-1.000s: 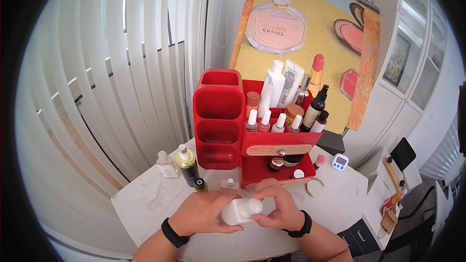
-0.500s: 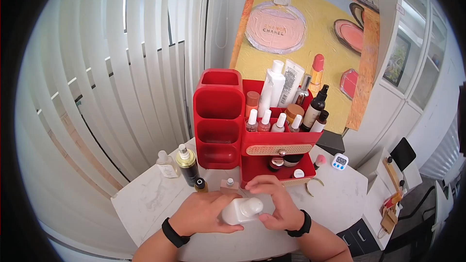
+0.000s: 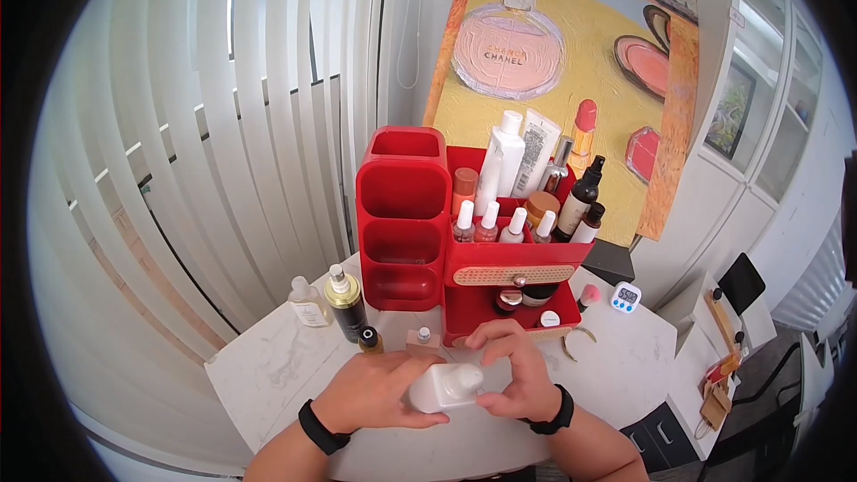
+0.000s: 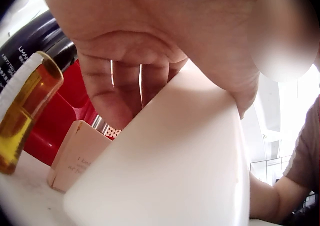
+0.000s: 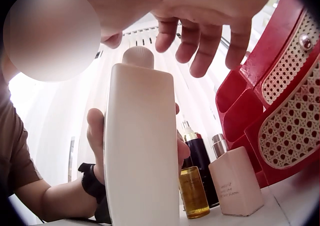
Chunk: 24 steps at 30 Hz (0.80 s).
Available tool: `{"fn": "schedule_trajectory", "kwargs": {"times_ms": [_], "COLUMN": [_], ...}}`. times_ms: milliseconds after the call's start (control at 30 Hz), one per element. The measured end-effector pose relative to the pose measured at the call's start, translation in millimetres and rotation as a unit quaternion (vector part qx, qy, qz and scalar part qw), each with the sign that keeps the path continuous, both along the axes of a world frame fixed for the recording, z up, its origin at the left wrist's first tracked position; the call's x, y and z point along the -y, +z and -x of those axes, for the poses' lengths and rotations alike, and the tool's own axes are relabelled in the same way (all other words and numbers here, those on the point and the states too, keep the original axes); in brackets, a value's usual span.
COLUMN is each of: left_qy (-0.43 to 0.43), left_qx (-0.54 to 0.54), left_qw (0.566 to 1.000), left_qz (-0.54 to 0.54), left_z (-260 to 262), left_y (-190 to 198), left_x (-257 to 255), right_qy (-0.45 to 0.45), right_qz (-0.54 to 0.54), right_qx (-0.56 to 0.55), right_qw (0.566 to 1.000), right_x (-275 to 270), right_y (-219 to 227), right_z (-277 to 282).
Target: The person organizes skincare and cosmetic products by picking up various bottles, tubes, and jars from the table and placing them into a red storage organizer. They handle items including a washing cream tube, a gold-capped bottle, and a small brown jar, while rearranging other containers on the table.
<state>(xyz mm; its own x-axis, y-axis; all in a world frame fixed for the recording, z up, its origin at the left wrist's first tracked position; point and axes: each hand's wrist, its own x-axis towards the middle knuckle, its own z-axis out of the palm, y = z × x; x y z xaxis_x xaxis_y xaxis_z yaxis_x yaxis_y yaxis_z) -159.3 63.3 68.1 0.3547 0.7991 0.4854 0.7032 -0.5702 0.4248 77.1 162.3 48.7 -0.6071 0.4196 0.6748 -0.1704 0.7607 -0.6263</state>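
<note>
Your left hand (image 3: pixel 370 390) wrapped round the white bottle (image 3: pixel 444 387) body, held just above the table (image 3: pixel 259 366), your right hand (image 3: pixel 516 373) at its cap end, thumb under, fingers loose and spread over the cap, pink bottle (image 5: pixel 235 182) and red organizer (image 3: pixel 406 214) just beyond your grip

Head camera looked forward and down from above onto the table (image 3: pixel 268 366), taking in the red organizer (image 3: pixel 402 214) from a moderate distance. Left wrist camera sat very close under the left hand (image 4: pixel 150 40), facing up; right wrist camera looked up from table level. All three shared the white bottle (image 3: pixel 444 387) and the organizer.
</note>
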Motion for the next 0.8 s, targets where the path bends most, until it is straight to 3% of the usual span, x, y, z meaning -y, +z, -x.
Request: {"fn": "schedule_trajectory", "kwargs": {"times_ms": [200,267,433,500,733,800], "left_qy": [-0.013,-0.008,0.009,0.004,-0.004,-0.011], "left_qx": [0.008,0.004,-0.004,0.009,-0.004,0.01], "left_qw": [1.0,1.0,1.0,1.0,1.0,1.0], "left_qz": [-0.011,-0.006,0.018,0.0,0.012,-0.008], "left_z": [0.4,-0.4,0.4,-0.1,-0.9,-1.0], "left_y": [0.2,0.9,0.7,0.0,1.9,2.2], "left_x": [-1.4,-0.1,1.4,0.7,2.0,1.4], "right_qy": [-0.013,-0.004,-0.015,-0.003,-0.004,-0.014], "right_qz": [-0.055,-0.031,-0.015,-0.108,-0.08,-0.152], "right_qx": [0.032,0.015,0.019,0.049,0.034,0.072], "right_qw": [0.998,0.999,1.0,0.993,0.996,0.986], "right_x": [8.5,0.4,5.4,3.0,4.4,4.9], "right_y": [11.0,-1.9,15.1,12.5,12.6,18.6], "right_z": [7.2,1.7,5.9,8.7,5.2,3.7]}}
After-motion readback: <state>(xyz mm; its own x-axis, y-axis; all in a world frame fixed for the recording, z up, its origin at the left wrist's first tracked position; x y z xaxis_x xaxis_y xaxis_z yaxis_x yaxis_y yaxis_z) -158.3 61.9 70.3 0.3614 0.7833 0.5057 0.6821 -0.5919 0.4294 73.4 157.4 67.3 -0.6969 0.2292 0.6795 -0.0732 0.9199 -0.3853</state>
